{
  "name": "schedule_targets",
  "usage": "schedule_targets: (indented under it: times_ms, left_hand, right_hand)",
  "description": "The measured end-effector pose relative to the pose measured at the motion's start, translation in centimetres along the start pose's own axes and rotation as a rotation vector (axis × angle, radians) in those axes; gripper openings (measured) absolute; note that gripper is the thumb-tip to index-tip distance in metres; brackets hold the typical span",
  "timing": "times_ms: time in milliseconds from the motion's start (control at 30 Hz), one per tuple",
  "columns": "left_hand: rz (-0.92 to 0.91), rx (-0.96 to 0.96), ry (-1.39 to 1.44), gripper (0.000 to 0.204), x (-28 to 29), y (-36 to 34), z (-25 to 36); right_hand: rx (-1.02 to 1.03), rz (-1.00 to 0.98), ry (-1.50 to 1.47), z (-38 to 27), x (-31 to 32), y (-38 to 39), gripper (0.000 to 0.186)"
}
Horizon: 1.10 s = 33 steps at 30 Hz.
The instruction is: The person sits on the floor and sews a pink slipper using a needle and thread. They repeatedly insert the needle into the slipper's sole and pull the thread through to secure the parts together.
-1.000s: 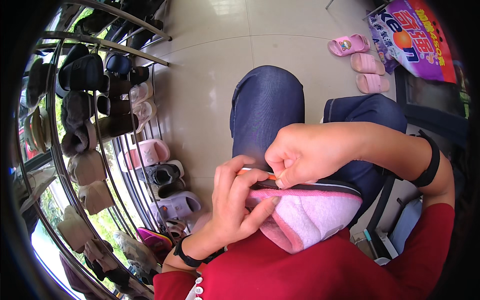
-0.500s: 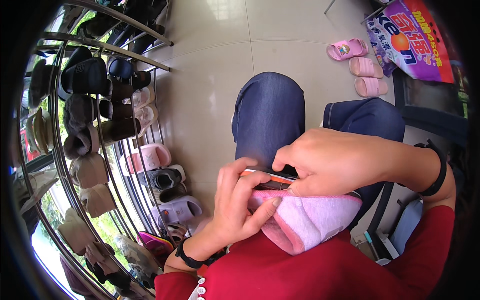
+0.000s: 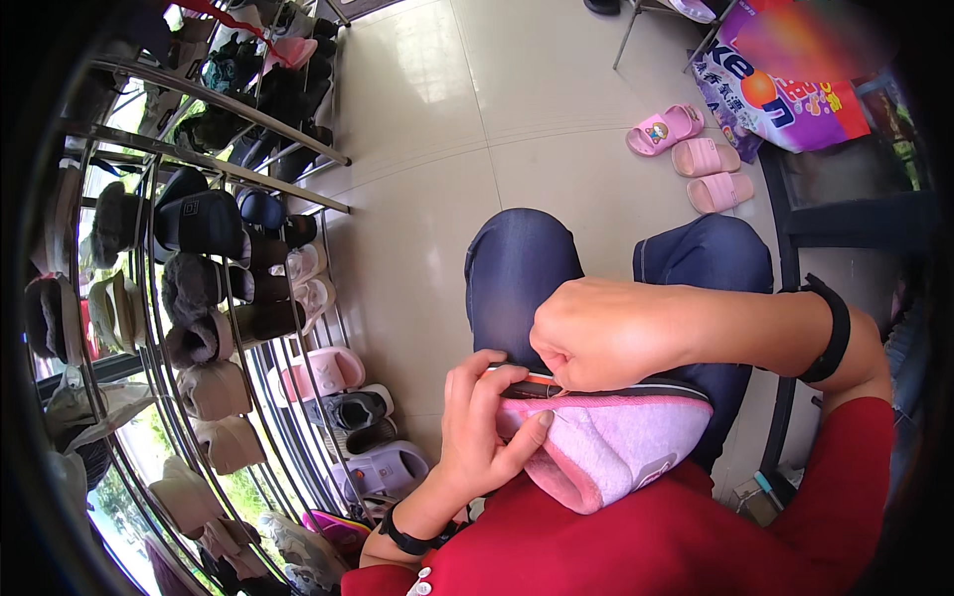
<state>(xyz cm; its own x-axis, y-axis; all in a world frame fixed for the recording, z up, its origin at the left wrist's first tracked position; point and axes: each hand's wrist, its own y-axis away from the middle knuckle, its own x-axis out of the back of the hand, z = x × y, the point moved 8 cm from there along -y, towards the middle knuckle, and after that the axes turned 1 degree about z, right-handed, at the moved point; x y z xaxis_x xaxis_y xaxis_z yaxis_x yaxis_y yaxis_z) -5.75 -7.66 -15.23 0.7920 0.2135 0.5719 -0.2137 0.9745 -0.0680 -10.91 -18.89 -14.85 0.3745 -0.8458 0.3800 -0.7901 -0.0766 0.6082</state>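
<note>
**Pink slipper on your lap, both hands at its edge**

Item one: slipper (image 3: 611, 442), pink and fuzzy, with a dark trim band along its upper edge. It is lying across your lap, against your red top and over your jeans (image 3: 517, 268).

Item two: your left hand (image 3: 482, 427). You are curling it around the slipper's near end, thumb pressing on the pink fabric, fingers (image 3: 477, 372) wrapping the trim from the other side.

Item three: your right hand (image 3: 596, 333). You are closing it into a loose fist just above the trim, fingertips pinched together at a small orange spot on the edge; what exactly they are pinching is too small to tell. A black band (image 3: 830, 328) is sitting on that wrist.

Item four: shoe rack (image 3: 229, 258), metal, to your left, carrying dark and furry slippers on several tiers.

Item five: three pink sandals (image 3: 696, 159) on the tiled floor (image 3: 427, 129), well apart from you, beside a colourful bag (image 3: 785, 89)
</note>
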Motion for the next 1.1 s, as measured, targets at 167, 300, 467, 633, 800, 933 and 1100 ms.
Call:
schedule_targets:
  times_ms: [167, 300, 467, 633, 800, 933, 1100]
  left_hand:
    - [-0.031, 0.003, 0.010, 0.050, 0.0, 0.2, -0.1]
    - [0.019, -0.144, -0.238, 0.050, 1.5, 0.1, 2.3]
    - [-0.330, -0.556, -0.666, 0.031, -0.9, 0.6, 7.3]
    - [-0.383, -0.349, -0.076, 0.014, -2.4, -1.0, 6.3]
    - [-0.466, 0.588, 1.328, 0.018, -5.0, 4.4, 0.3]
    - [-0.414, 0.589, 1.395, 0.020, -4.6, 4.1, -1.1]
    - [-0.384, 0.562, 1.468, 0.020, -4.7, 4.4, -0.8]
  right_hand:
    - [0.086, -0.027, -0.054, -0.8, -1.3, -0.5, 0.010]
    - [0.283, 0.387, -0.261, 2.5, -0.7, 2.9, 0.037]
    - [0.035, 0.901, -0.262, 6.6, -7.6, 8.1, 0.021]
    - [0.016, 1.131, -0.280, 6.8, -8.3, 9.8, 0.018]
    - [0.104, 1.182, -0.283, 7.3, -8.5, 9.4, 0.016]
    - [0.171, 1.200, -0.218, 6.4, -7.7, 10.3, 0.015]
    - [0.555, 1.172, -0.173, 1.2, -6.5, 11.1, 0.020]
